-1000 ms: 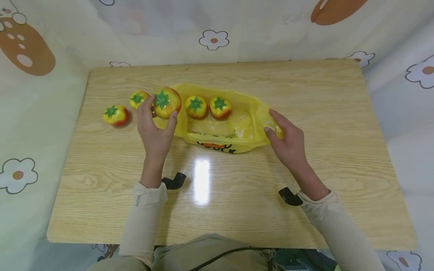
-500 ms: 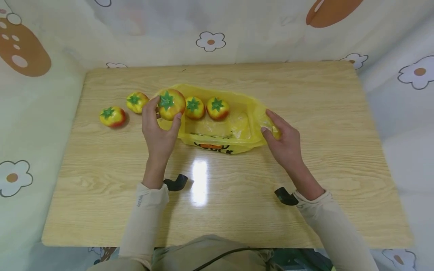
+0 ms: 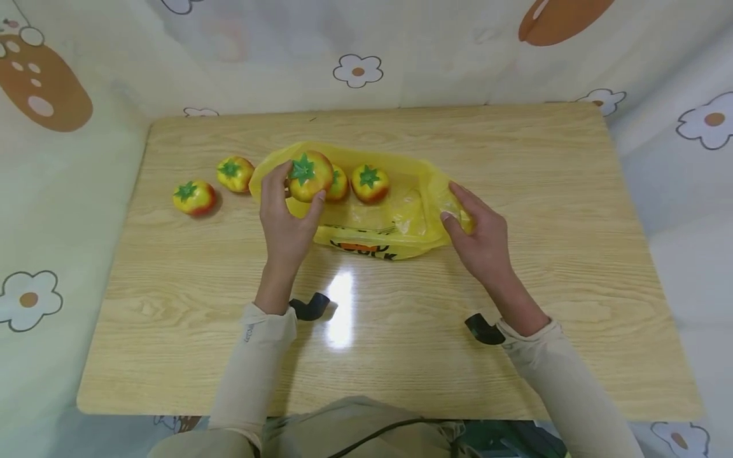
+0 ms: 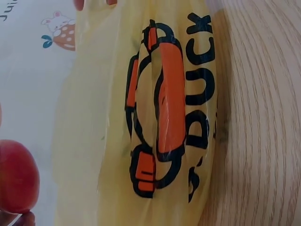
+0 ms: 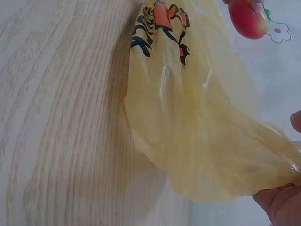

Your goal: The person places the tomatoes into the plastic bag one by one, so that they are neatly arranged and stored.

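In the head view a yellow plastic bag [image 3: 412,213] with black and orange print lies spread with its mouth up. My left hand [image 3: 285,226] holds a yellow-red toy fruit with green star-shaped leaves [image 3: 312,178] above the bag's left part, between thumb and fingers. The fruit's red underside [image 4: 18,176] shows in the left wrist view. Inside the bag sit two similar fruits: one [image 3: 371,184] in plain sight, the other [image 3: 340,184] partly hidden behind the held one. My right hand [image 3: 483,242] pinches the bag's right edge; its thumb and fingers also appear in the right wrist view.
Two more such toy fruits, one nearer [image 3: 195,198] and one farther back [image 3: 235,174], rest on the wooden table [image 3: 401,356] left of the bag. A patterned wall covering [image 3: 435,57] rises behind the table. Dark camera mounts [image 3: 309,306] stick out at both wrists.
My left hand has carried its toy fruit rightward, from the bag's left edge to over its opening, now partly covering one fruit inside. The right hand keeps its hold on the bag.
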